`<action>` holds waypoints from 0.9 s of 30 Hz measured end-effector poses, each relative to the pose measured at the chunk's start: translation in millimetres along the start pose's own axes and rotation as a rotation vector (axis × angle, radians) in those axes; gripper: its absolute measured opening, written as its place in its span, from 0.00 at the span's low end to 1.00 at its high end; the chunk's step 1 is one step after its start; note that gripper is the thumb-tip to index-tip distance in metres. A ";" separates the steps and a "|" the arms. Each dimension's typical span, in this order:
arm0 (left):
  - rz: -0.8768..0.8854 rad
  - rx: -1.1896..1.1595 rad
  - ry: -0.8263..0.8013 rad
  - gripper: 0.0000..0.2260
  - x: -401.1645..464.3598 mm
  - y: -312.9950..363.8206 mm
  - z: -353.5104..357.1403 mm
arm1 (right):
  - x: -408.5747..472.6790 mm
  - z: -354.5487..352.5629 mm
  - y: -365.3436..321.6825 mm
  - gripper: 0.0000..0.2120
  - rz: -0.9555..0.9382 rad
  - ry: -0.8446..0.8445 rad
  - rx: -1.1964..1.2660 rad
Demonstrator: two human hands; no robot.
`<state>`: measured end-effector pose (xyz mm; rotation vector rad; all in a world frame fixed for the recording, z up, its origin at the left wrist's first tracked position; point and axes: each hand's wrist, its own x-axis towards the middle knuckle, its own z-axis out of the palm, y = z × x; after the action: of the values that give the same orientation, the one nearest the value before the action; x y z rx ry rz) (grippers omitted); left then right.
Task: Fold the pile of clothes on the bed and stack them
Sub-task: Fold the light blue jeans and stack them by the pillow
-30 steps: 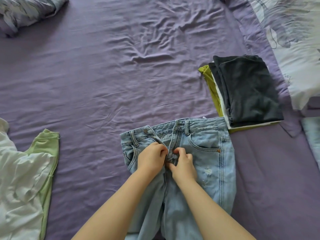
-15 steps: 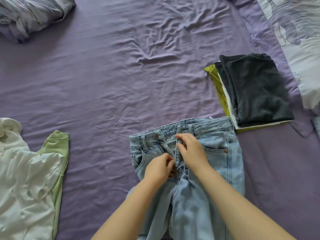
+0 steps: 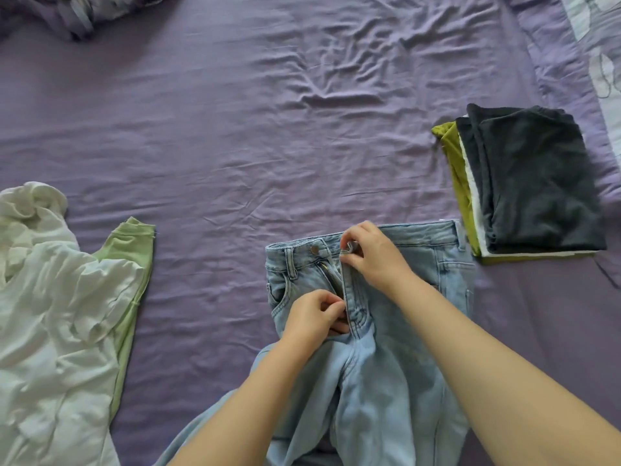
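light-blue denim jeans (image 3: 386,381) flat at bed's near edge | left hand (image 3: 311,317) pinched fly bottom | right hand (image 3: 373,253) pinched waistband

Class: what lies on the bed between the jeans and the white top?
Only bare purple sheet separates the jeans from the white top in the head view.

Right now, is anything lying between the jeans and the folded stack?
Nothing visible. The jeans lie right beside the stack, the waistband's right end almost at the stack's near corner. Only bare sheet borders them. Both hands grip the fly.
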<state>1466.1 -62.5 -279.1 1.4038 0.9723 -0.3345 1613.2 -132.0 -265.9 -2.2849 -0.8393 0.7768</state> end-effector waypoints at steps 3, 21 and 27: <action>-0.008 -0.017 0.008 0.06 -1.2 -4.2 -1.4 | 0.7 14.7 -9.7 0.13 -0.080 -0.090 0.074; 0.263 0.761 -0.062 0.05 18.4 19.5 -16.9 | -74.2 75.7 26.7 0.14 0.449 0.080 0.383; 0.328 0.946 -0.028 0.08 18.1 19.8 -13.2 | -66.9 77.9 26.6 0.16 0.532 0.028 0.223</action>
<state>1486.1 -40.3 -277.4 2.3680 0.5337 -0.6050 1527.7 -171.8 -314.5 -2.3251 -0.1082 1.0026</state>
